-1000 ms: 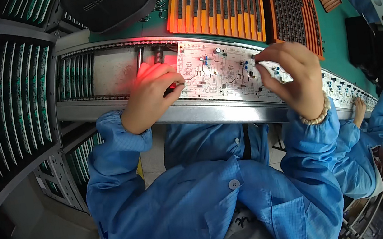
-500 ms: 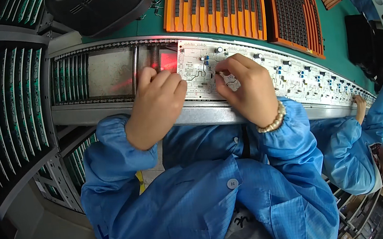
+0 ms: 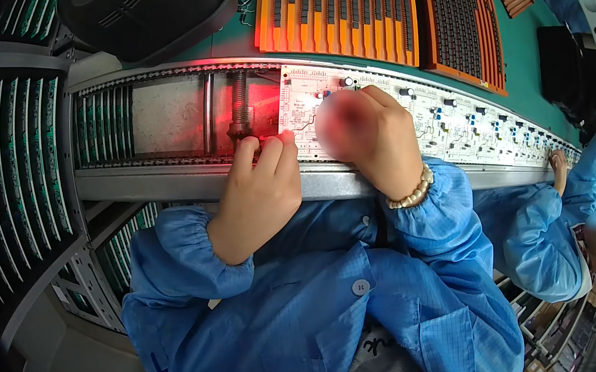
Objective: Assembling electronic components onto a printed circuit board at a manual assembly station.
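Note:
A white circuit board (image 3: pixel 303 115) lies in the conveyor, the leftmost of a row of boards carrying capacitors and other small parts. My left hand (image 3: pixel 261 190) is at the board's lower left corner, fingers bent and drawn together over the near rail; its thumb and anything in its grip are hidden. Over the same board is my right hand (image 3: pixel 385 142), a beaded bracelet at its wrist. A round blur covers its fingertips, so what they hold or touch cannot be seen. Red light falls on the board's left part and the conveyor beside it.
Orange racks (image 3: pixel 337 21) of small dark parts stand on the green bench (image 3: pixel 519 47) beyond the conveyor. A black bin (image 3: pixel 151 18) sits at the far left, above racks of upright boards (image 3: pixel 13 169). At right, a co-worker in blue (image 3: pixel 552 229) reaches over the same line.
My left hand has come nearer to me and slightly right, off the conveyor's middle to its near rail. My right hand has shifted slightly left. The red glow has spread over the board.

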`<state>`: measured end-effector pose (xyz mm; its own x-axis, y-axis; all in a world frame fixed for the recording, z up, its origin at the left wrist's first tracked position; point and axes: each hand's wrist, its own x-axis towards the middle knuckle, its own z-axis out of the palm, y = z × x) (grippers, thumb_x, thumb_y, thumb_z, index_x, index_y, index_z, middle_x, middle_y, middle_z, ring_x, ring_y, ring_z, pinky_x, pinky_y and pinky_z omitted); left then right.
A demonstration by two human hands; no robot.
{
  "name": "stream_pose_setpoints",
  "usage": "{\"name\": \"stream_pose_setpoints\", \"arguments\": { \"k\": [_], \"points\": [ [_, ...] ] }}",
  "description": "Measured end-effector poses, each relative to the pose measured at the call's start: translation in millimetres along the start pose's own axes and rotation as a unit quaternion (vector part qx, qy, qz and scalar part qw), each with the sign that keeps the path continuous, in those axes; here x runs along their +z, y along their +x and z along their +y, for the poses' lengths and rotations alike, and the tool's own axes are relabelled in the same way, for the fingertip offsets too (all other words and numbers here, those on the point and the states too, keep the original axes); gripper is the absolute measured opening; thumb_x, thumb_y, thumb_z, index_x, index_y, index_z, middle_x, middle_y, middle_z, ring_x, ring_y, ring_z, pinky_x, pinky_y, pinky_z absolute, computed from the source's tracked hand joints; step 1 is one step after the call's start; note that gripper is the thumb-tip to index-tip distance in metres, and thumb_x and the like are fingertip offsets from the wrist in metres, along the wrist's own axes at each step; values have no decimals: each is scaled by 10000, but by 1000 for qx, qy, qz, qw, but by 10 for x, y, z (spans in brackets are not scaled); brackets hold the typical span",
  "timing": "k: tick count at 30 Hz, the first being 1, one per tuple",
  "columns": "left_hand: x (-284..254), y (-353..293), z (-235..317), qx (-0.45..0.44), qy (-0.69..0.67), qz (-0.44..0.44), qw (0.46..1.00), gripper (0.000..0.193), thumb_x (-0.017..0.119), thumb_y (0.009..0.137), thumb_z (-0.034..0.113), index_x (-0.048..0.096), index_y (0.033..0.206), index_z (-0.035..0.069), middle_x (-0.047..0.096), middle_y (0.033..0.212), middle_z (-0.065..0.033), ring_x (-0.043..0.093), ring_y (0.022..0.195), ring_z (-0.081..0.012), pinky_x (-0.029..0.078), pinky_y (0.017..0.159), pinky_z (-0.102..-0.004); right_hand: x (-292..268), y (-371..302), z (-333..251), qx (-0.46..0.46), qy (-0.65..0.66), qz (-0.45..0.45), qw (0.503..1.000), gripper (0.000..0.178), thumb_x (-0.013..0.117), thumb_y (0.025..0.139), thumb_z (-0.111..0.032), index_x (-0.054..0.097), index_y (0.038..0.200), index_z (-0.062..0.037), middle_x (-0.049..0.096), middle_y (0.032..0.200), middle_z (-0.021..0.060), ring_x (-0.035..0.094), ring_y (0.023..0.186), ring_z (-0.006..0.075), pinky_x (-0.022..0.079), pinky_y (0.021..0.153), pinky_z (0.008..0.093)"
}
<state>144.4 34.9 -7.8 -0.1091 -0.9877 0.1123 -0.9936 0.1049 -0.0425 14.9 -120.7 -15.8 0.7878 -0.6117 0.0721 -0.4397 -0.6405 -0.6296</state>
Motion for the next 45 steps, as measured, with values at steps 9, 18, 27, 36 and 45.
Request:
{"name": "stream_pose_setpoints", "arguments": {
  "k": [9,18,27,36,45],
  "points": [
    [-3,31,12,8,11,12,1000,308,570,729,133,696,926,-66,632,1015,-149,514,875,-229,424,841,-366,11,-16,-26,7,-11,20,1000,185,739,728,-38,651,884,7,612,794,118,647,712,266,529,633,328],
    [-8,62,59,3,4,1,1000,239,570,716,142,672,832,-41,593,906,-113,519,881,-231,421,824,-377,-44,-66,-149,-133,-224,-9,965,112,666,785,-70,634,860,8,613,857,114,620,753,285,510,656,377],
    [132,476,-23,-104,-235,135,957,131,638,769,77,676,873,5,566,871,-64,535,886,-218,407,818,-364,-446,-398,-10,-69,-108,-9,992,307,631,804,-18,632,1111,-9,643,978,145,621,858,317,509,738,389],
    [244,750,-79,-40,-260,79,962,181,708,773,62,680,950,37,575,866,-42,551,856,-211,381,786,-349,-711,-857,514,-73,-11,12,997,394,643,798,19,604,1188,-11,636,1094,171,609,986,349,493,861,415],
    [198,899,-79,-22,-255,56,965,142,720,739,71,670,871,61,558,861,-24,541,869,-205,367,796,-361,-764,-854,654,-120,-26,-18,992,401,668,760,-15,607,1155,24,637,1115,154,615,1006,329,503,887,416]
  ]
}}
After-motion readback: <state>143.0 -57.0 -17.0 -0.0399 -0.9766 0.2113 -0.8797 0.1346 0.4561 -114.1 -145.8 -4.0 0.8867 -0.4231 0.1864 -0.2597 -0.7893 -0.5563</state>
